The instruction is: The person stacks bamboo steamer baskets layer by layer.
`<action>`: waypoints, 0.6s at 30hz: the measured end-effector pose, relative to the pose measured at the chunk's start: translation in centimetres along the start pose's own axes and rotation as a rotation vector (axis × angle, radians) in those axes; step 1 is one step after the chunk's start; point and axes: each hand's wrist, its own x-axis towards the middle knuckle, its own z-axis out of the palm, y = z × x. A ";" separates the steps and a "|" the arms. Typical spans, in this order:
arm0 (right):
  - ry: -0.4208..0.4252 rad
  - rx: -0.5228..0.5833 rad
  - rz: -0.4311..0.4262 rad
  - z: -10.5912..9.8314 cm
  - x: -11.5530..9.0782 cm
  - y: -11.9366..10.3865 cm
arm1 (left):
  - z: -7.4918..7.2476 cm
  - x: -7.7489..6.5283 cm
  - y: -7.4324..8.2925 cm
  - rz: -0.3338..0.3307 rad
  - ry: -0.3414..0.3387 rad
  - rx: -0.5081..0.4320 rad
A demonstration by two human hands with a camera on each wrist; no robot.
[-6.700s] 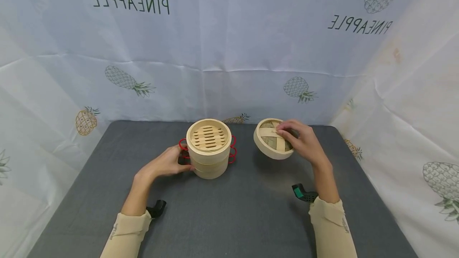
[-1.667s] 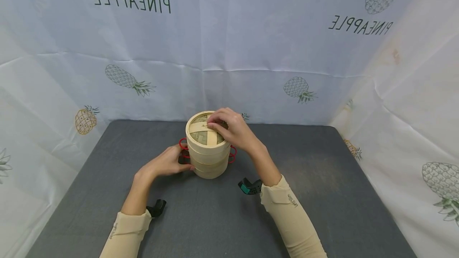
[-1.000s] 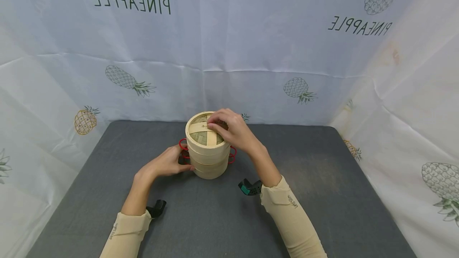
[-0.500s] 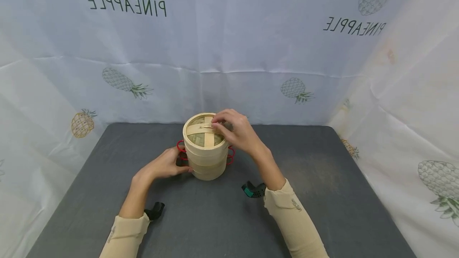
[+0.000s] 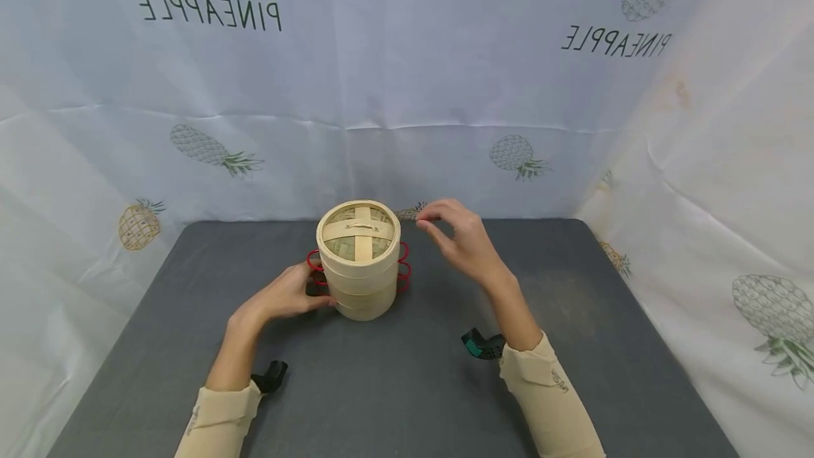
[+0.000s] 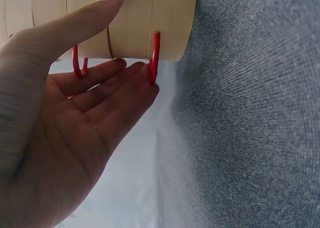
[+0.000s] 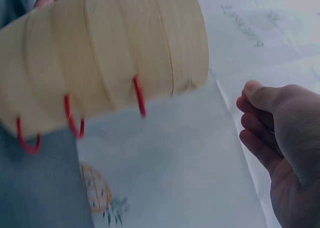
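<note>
A round bamboo steamer (image 5: 361, 288) stands upright on the dark table, its stacked tiers fitted with red loop handles (image 7: 140, 97). Its woven lid (image 5: 360, 230) lies on top, crossed by two pale strips with a small loop in the middle. My left hand (image 5: 289, 293) holds the steamer low on its left side. In the left wrist view the thumb presses the wall, and the fingers (image 6: 120, 105) reach behind the red handles. To the right of the lid, my right hand (image 5: 461, 237) hovers in the air, fingers loosely bent, thumb close to the index finger, holding nothing.
The grey-black table (image 5: 394, 387) ends at a white curtain (image 5: 381, 76) printed with pineapples, close behind the steamer. Black wrist-worn devices (image 5: 485, 345) sit below both hands, next to the beige sleeves.
The lid was first held in the air at the right, then came onto the steamer. In the last half second my right hand let go of it and moved right. The left hand kept its hold.
</note>
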 end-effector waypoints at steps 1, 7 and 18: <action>0.005 -0.008 -0.003 -0.2 -0.4 0.2 | -0.1 -0.1 -0.1 -0.001 0.000 -0.003; 0.016 -0.061 -0.004 -1.5 -2.4 1.7 | -0.5 -0.6 -0.3 -0.008 0.012 0.004; -0.021 -0.251 0.034 -4.4 -5.2 3.8 | -1.5 -0.3 -0.1 -0.041 0.034 0.127</action>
